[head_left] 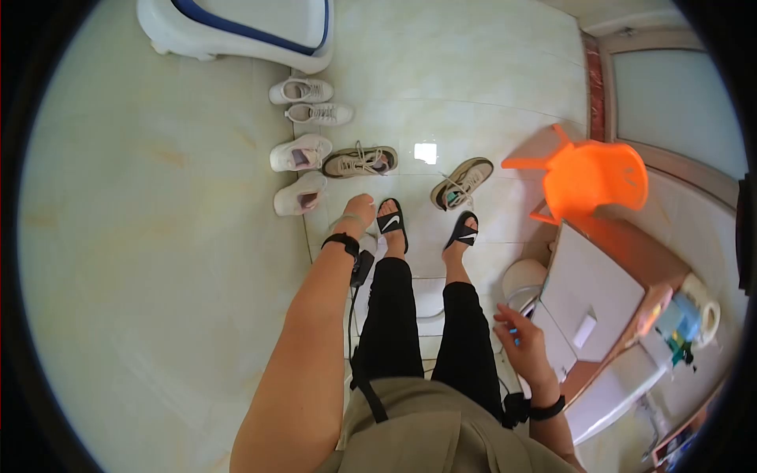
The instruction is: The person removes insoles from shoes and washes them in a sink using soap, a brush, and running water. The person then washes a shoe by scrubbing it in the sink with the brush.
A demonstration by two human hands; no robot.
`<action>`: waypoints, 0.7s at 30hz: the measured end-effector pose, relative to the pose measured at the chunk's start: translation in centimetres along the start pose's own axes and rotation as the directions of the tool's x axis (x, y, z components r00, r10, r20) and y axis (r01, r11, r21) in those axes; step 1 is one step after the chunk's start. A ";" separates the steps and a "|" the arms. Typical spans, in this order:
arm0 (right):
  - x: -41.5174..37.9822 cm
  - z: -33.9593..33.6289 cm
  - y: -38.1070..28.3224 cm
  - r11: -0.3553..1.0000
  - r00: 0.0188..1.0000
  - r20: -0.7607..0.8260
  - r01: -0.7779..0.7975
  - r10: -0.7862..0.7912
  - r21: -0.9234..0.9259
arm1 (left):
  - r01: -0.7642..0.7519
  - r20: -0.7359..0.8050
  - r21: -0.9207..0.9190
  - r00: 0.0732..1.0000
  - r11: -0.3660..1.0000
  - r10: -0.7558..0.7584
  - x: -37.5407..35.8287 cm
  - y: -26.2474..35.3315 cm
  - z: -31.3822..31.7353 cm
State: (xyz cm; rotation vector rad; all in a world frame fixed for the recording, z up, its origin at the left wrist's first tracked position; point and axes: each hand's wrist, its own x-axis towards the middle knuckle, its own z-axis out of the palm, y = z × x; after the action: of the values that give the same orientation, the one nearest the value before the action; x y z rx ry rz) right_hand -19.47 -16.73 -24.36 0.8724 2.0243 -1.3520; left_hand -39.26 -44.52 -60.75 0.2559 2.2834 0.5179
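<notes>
My left hand (360, 210) reaches forward over the floor beside my left slipper, with its fingers curled and mostly turned from view. Something whitish shows just under it, too hidden to name. Close by stand a laced brown shoe (347, 164) and a pair of pale shoes, one pinkish-white shoe (285, 154) and one cream shoe (292, 197). A second brown shoe (473, 177) lies angled past my right foot. My right hand (522, 337) hovers by the white cabinet, holding nothing visible, its fingers bent and apart.
Two white sneakers (302, 91) sit near a white tub with a blue rim (236, 31). An orange plastic chair (591, 180) stands at right, beside a white-topped cabinet (591, 288). Black slippers (392, 223) are on my feet. A frosted door (678, 110) is at upper right.
</notes>
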 end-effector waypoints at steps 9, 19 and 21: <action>9.6 6.0 10.0 0.914 0.944 0.123 -0.327 0.305 0.242 | -0.108 -0.288 -0.158 0.956 0.982 0.059 12.1 -4.6 10.3; 14.2 5.1 16.9 0.930 0.954 0.092 -0.299 0.285 0.215 | 0.275 -0.210 0.066 0.944 0.959 -0.256 18.5 -4.4 15.7; 15.0 4.9 17.1 0.914 0.936 0.068 -0.353 0.347 0.201 | 0.145 -0.316 -0.059 0.936 0.988 -0.156 18.2 -4.7 15.2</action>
State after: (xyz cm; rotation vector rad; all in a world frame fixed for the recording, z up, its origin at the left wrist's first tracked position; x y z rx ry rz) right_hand -15.62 -13.24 -47.03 1.2340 1.6194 -1.3753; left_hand -40.81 -38.30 -84.08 -0.0252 2.5795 0.5515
